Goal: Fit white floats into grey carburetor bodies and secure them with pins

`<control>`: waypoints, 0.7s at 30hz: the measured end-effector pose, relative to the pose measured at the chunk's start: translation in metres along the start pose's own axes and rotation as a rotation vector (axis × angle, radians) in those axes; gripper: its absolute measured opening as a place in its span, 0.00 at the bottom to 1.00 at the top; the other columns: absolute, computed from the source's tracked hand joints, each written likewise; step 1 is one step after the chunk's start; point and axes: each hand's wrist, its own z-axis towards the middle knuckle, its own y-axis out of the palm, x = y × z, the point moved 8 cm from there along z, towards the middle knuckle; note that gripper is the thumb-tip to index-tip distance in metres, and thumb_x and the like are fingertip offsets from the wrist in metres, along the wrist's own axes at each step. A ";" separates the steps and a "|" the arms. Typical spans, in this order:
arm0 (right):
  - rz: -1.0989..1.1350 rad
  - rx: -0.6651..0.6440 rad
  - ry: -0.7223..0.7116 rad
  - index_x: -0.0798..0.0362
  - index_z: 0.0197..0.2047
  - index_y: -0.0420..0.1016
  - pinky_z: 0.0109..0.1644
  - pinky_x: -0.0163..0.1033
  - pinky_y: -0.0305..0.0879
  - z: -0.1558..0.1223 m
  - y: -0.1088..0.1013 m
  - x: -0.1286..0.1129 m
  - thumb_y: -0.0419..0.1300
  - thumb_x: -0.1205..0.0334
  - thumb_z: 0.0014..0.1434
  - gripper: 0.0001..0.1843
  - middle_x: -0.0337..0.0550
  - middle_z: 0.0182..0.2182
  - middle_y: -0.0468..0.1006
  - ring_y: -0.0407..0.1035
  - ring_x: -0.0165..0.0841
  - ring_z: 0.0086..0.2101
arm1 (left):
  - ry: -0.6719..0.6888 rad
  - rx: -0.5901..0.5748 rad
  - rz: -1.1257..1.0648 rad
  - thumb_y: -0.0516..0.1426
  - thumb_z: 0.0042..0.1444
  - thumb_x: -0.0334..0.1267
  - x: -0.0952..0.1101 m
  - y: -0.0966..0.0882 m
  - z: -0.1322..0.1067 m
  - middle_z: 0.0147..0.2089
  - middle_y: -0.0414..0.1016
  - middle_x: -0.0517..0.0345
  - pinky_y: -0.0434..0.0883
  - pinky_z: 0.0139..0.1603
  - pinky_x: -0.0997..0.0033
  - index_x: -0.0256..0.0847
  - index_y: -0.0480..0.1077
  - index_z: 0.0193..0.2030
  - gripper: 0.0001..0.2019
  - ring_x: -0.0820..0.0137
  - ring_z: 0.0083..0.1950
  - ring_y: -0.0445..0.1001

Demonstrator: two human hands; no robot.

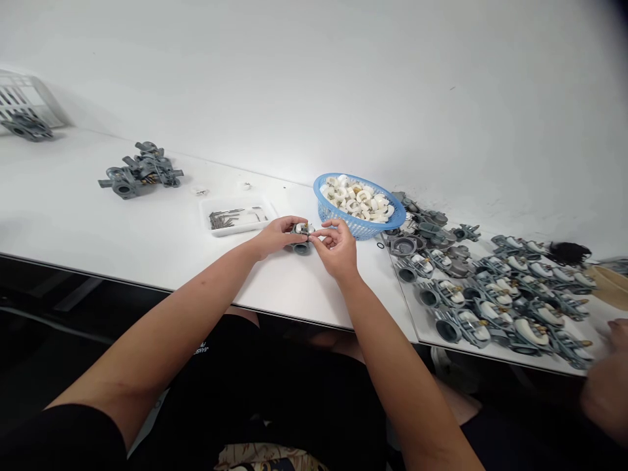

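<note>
My left hand [280, 238] is wrapped round a grey metal carburetor body [301, 248] that rests on the white table in front of me. A white float [303, 229] shows on top of it. My right hand [337, 247] is closed in a pinch at the carburetor's right side, thumb and forefinger together; whatever is between the fingertips is too small to make out. Just behind my left hand is a shallow white tray [239, 230] with thin metal pins in it. Beyond my right hand stands a blue plastic basket [362, 229] full of white floats [362, 198].
Many carburetors with floats [495, 307] cover the table at right, beside another person's hand [619, 333]. A pile of carburetor bodies [142, 173] lies at left, near a white crate [36, 98]. A small black ring [380, 246] lies by the basket.
</note>
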 end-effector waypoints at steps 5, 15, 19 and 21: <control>0.006 -0.026 -0.020 0.48 0.44 0.65 0.27 0.35 0.60 -0.001 0.002 -0.003 0.67 0.55 0.55 0.18 0.40 0.35 0.82 0.60 0.26 0.20 | 0.000 0.001 0.007 0.72 0.42 0.43 -0.001 -0.001 0.001 0.45 0.75 0.54 0.71 0.39 0.68 0.42 0.72 0.57 0.33 0.69 0.42 0.75; -0.012 0.378 -0.190 0.51 0.39 0.69 0.32 0.38 0.66 0.000 -0.050 -0.025 0.65 0.52 0.58 0.13 0.43 0.34 0.76 0.68 0.31 0.29 | -0.024 0.001 -0.067 0.73 0.42 0.40 -0.001 0.000 -0.001 0.47 0.77 0.53 0.72 0.43 0.66 0.41 0.73 0.56 0.32 0.68 0.43 0.76; 0.146 0.612 -0.390 0.49 0.38 0.66 0.26 0.38 0.59 -0.022 -0.104 -0.081 0.61 0.62 0.57 0.07 0.42 0.32 0.72 0.63 0.30 0.26 | -0.026 -0.009 -0.087 0.74 0.42 0.38 -0.001 0.001 -0.001 0.47 0.78 0.51 0.73 0.46 0.63 0.41 0.74 0.55 0.31 0.67 0.43 0.76; 0.153 0.625 -0.517 0.47 0.39 0.67 0.27 0.39 0.60 -0.037 -0.145 -0.121 0.58 0.67 0.57 0.07 0.43 0.36 0.71 0.64 0.30 0.27 | -0.011 -0.005 -0.084 0.74 0.42 0.39 -0.003 -0.001 0.002 0.47 0.78 0.50 0.73 0.47 0.61 0.41 0.74 0.56 0.32 0.66 0.44 0.76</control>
